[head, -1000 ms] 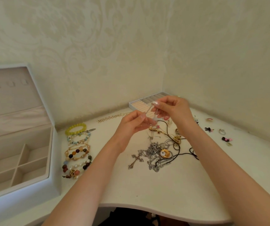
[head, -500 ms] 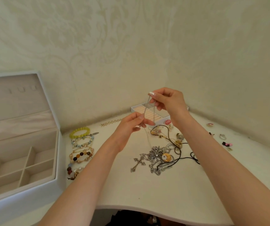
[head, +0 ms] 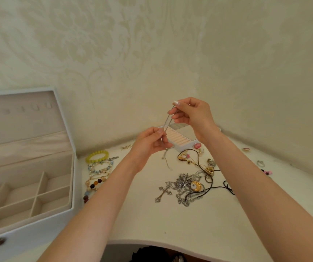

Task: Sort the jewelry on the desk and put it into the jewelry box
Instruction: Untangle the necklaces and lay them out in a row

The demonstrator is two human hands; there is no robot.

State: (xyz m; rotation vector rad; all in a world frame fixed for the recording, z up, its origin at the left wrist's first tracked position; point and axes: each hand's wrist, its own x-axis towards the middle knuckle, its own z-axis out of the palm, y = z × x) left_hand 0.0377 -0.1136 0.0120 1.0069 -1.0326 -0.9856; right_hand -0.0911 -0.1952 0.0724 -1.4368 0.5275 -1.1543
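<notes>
Two hands (head: 170, 129) hold chain (head: 166, 121) above tangled necklaces (head: 186, 186).

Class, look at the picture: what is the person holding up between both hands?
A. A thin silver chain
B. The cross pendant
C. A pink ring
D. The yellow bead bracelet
A: the thin silver chain runs taut from the right hand down to the left hand, above the desk.
</notes>
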